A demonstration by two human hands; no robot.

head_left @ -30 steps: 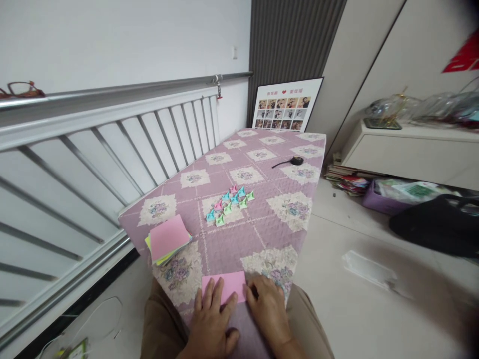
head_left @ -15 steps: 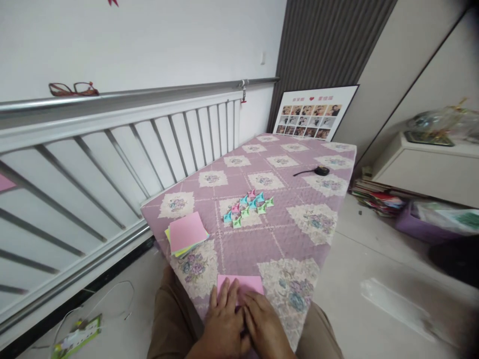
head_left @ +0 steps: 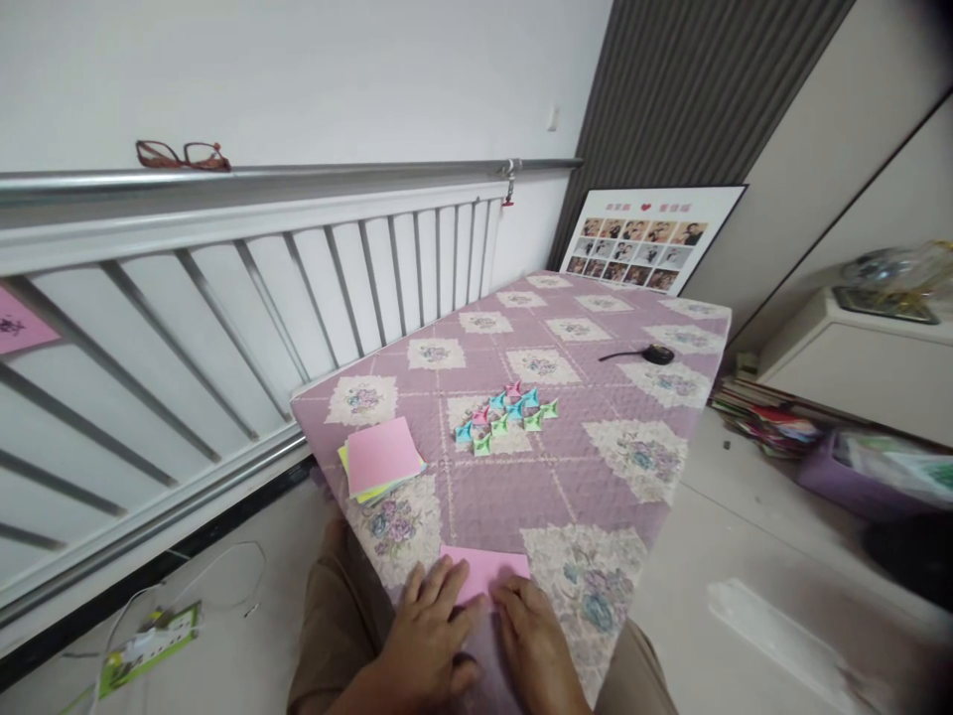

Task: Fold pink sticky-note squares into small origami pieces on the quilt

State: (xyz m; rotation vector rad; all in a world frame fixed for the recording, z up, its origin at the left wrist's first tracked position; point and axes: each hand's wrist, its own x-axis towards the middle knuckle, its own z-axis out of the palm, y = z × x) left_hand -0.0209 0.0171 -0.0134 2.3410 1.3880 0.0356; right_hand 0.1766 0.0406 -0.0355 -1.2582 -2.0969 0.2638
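Note:
A pink paper (head_left: pixel 487 571), now a wide rectangle, lies on the patterned tablecloth near the table's front end. My left hand (head_left: pixel 432 631) rests with spread fingers on the paper's left part. On its lower right edge, my right hand (head_left: pixel 530 631) presses with fingers bent together. Beyond the hands stand several small folded paper pieces (head_left: pixel 513 409) in pink, blue and green, grouped close together. To the left lies a stack of square papers (head_left: pixel 383 459), pink on top with yellow and other colours showing beneath.
A black tape measure (head_left: pixel 657 354) lies at the table's far right. Glasses (head_left: pixel 183 156) rest on the rail above a white radiator (head_left: pixel 357 268). A photo board (head_left: pixel 647 238) leans behind the table. A purple bin (head_left: pixel 841 472) stands right, a power strip (head_left: pixel 153 650) lies on the left floor.
My left hand has shifted left, away from my right hand, leaving a gap between them. My right hand's fingers have moved to the paper's right side. The camera view has shifted slightly.

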